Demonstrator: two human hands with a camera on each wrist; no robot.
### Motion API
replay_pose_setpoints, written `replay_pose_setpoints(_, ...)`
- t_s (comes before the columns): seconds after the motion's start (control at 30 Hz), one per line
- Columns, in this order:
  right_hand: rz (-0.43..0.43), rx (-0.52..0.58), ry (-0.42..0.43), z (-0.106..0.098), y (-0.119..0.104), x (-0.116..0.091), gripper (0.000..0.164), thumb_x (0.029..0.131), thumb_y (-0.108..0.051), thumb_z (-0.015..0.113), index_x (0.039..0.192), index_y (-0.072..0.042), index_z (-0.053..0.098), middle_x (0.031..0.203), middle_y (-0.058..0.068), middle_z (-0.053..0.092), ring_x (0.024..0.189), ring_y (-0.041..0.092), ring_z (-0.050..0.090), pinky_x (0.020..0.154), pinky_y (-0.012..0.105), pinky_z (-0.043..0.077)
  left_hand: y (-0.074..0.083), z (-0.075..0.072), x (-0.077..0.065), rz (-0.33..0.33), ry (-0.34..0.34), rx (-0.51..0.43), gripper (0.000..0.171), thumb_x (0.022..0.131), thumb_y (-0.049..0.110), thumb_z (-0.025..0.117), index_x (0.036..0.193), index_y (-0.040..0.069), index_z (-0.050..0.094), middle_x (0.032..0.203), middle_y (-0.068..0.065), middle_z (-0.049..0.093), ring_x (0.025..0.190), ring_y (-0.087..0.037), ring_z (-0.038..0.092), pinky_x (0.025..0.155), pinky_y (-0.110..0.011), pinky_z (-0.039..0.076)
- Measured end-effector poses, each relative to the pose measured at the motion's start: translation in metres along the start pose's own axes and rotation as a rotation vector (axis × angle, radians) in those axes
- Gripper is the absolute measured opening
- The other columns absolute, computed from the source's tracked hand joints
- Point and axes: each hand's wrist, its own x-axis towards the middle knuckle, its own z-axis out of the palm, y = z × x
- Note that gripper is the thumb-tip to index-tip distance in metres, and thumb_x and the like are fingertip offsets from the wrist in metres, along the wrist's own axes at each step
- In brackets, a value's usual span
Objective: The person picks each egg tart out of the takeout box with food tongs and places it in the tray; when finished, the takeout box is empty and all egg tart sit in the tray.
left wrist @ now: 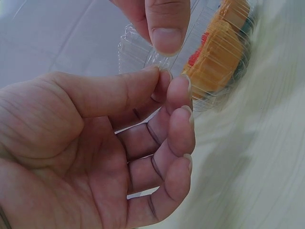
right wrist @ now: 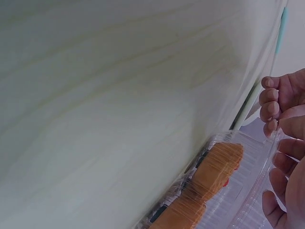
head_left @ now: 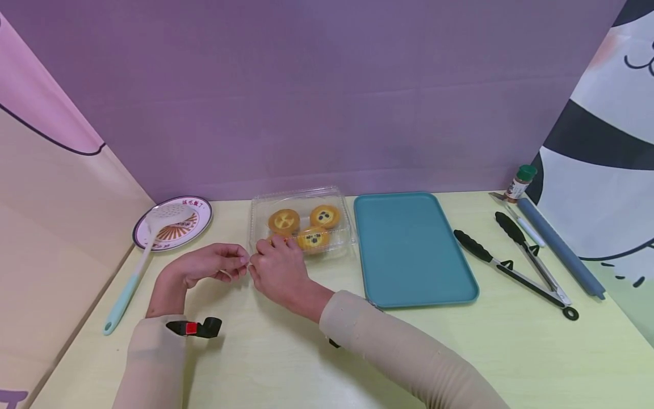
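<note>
A clear plastic clamshell box [head_left: 259,215] holds several round golden pastries [head_left: 325,216], some with dark or red bits on top. My left hand [head_left: 217,264] is at its front left corner; in the left wrist view, thumb and index finger pinch the plastic edge [left wrist: 157,60] while the other fingers curl loosely. Right beside it, my right hand [head_left: 281,272] grips the same corner from the front, its thumb close to the left fingertips. It partly covers the pastry nearest the corner. In the right wrist view the pastries [right wrist: 217,167] show through the ribbed side wall.
To the left, a white and mint skimmer [head_left: 134,278] lies across a patterned plate [head_left: 201,224]. A teal tray [head_left: 416,255] stands just right of the box. Further right are black-tipped tongs [head_left: 531,284], a slim knife-like tool [head_left: 528,227], a grey-blue rod [head_left: 562,247] and a green-capped jar [head_left: 520,183].
</note>
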Motion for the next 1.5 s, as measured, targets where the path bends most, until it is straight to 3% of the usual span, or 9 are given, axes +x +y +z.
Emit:
replay_pose_setpoints(0.47,-0.026,-0.041,0.093,0.005,0.002,0.000,0.020,0.097,-0.042,0.060,0.090,-0.038,0.078,0.090,-0.014,0.062,0.090,0.011,0.054,0.081,0.029,0.043,0.001,0.001,0.000,0.012,-0.004,0.001,0.023,0.102,0.017,0.055,0.108,-0.006,0.056,0.091,-0.004,0.063,0.084,-0.016,0.059,0.079,-0.034,0.052)
replay_pose_setpoints(0.87,-0.023,-0.055,0.102,0.005,0.003,0.003,0.017,0.096,-0.036,0.062,0.089,-0.038,0.078,0.088,-0.014,0.062,0.089,0.011,0.054,0.077,0.029,0.041,0.003,0.004,-0.001,0.018,0.004,-0.010,0.017,0.102,0.016,0.056,0.104,-0.001,0.057,0.089,-0.002,0.062,0.083,-0.015,0.058,0.078,-0.034,0.051)
replay_pose_setpoints(1.27,-0.073,-0.061,0.218,0.003,0.011,0.011,0.021,0.095,-0.027,0.061,0.080,-0.032,0.075,0.082,-0.012,0.061,0.080,0.011,0.053,0.071,0.029,0.037,0.004,0.003,-0.001,0.010,0.010,-0.001,0.018,0.102,0.018,0.055,0.102,0.001,0.057,0.087,-0.001,0.061,0.083,-0.015,0.058,0.081,-0.036,0.050)
replay_pose_setpoints(1.5,-0.095,-0.049,0.216,0.000,0.015,0.015,0.023,0.095,-0.022,0.059,0.080,-0.031,0.075,0.082,-0.013,0.063,0.080,0.010,0.055,0.070,0.027,0.036,0.002,0.004,0.002,-0.023,0.032,-0.012,0.021,0.103,0.020,0.055,0.103,-0.001,0.058,0.087,-0.001,0.062,0.082,-0.015,0.058,0.080,-0.035,0.051)
